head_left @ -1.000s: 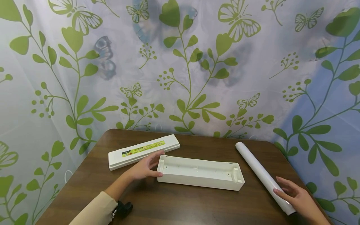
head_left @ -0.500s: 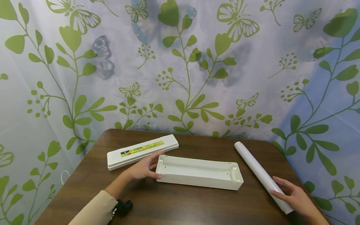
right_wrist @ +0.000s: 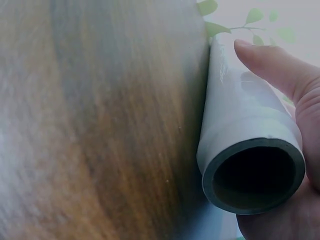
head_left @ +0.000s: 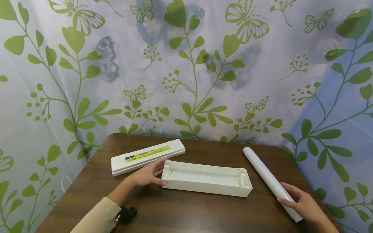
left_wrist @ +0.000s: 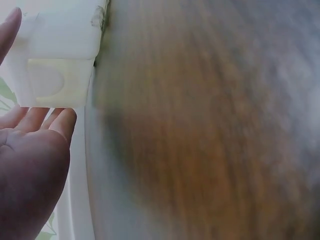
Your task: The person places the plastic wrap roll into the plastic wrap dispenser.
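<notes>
A long white plastic box [head_left: 204,189], open at the top, lies mid-table. My left hand [head_left: 147,173] grips its left end, thumb at the front corner and fingers behind. In the left wrist view those fingers meet the end wall of the box [left_wrist: 65,80]. To the right, a white roll of cling film [head_left: 262,169] lies slanted on the table. Its near end is held by my right hand [head_left: 306,204], the thumb along the top and the fingers on the far side. The right wrist view shows the roll's hollow, dark core at the near end of the roll [right_wrist: 245,105].
Behind my left hand lies a white lid [head_left: 148,154] with a yellow-green label. A black device [head_left: 127,214] sits at my left wrist. The brown wooden table [head_left: 204,213] ends at a curtain [head_left: 186,84] printed with leaves and butterflies.
My right thumb has shifted slightly left across the roll. The left hand keeps its hold on the box, and the box and lid stay in place.
</notes>
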A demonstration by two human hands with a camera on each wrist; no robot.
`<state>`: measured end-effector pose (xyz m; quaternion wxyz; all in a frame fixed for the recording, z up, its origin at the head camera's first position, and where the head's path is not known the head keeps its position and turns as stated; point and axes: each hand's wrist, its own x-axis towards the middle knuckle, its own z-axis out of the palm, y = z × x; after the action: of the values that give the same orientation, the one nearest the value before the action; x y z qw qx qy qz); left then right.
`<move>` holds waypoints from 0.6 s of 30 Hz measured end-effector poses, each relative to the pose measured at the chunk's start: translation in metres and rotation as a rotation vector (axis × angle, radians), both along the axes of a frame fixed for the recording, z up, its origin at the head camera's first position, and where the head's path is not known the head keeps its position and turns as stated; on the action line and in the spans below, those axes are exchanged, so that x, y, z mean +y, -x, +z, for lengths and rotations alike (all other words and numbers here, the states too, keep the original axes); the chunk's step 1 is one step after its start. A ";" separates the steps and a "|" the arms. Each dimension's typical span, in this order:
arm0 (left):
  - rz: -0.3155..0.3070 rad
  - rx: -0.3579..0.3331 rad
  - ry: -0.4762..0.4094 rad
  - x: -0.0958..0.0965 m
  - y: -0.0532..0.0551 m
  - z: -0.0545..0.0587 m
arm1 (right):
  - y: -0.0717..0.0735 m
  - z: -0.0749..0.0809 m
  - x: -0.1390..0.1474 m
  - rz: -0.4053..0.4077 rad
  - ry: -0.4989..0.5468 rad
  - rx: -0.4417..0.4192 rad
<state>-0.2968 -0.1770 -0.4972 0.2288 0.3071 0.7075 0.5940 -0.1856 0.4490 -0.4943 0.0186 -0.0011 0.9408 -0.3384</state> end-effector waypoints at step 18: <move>0.010 -0.014 -0.001 0.002 0.000 0.000 | 0.002 0.000 0.000 -0.006 0.030 0.020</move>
<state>-0.2971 -0.1751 -0.4968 0.2307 0.2995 0.7069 0.5979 -0.1875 0.4487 -0.4944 0.0082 -0.0018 0.9358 -0.3524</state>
